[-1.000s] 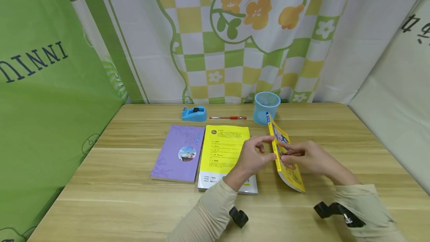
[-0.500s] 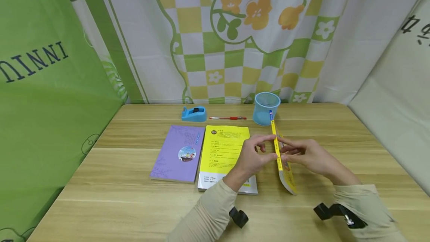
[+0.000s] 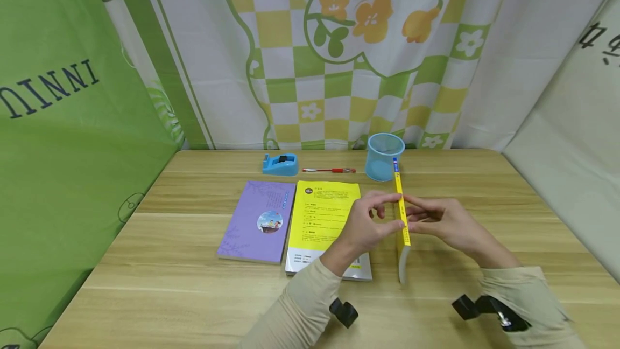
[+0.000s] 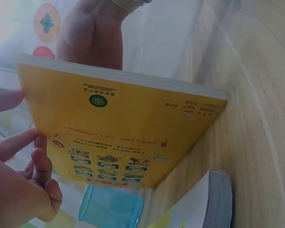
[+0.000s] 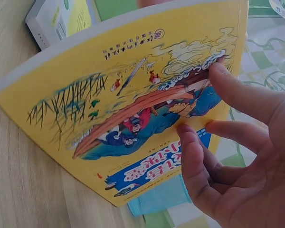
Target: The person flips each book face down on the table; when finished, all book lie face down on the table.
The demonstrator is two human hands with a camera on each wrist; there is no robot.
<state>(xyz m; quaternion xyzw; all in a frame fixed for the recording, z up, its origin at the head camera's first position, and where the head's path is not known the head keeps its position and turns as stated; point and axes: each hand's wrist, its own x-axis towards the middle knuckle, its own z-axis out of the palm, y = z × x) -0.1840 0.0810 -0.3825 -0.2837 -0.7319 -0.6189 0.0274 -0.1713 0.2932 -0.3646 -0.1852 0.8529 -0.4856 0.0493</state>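
A thin yellow paperback book [image 3: 398, 183] stands upright on the table, spine up, seen nearly edge-on in the head view. My left hand [image 3: 363, 225] has its thumb and forefinger against the book near the spine, on the back cover [image 4: 114, 123]. From the other side my right hand [image 3: 443, 225] presses its thumb and bent fingers on the illustrated front cover [image 5: 147, 109], so the book is held between both hands. Left of it lies a thicker yellow-and-white book [image 3: 322, 220], partly covered by the left wrist. Beside that lies a purple book [image 3: 256, 220].
A blue mesh pen cup [image 3: 380, 163] stands just behind the upright book. Along the back of the wooden table [image 3: 160, 263] lie a red pen [image 3: 329, 170] and a blue tape dispenser [image 3: 281, 165]. Patterned curtain [image 3: 339, 85] hangs behind the table.
The held book has turned from leaning with its front cover showing to upright and nearly edge-on, its lower end swinging left. Both hands have shifted slightly with it; the other things stay put.
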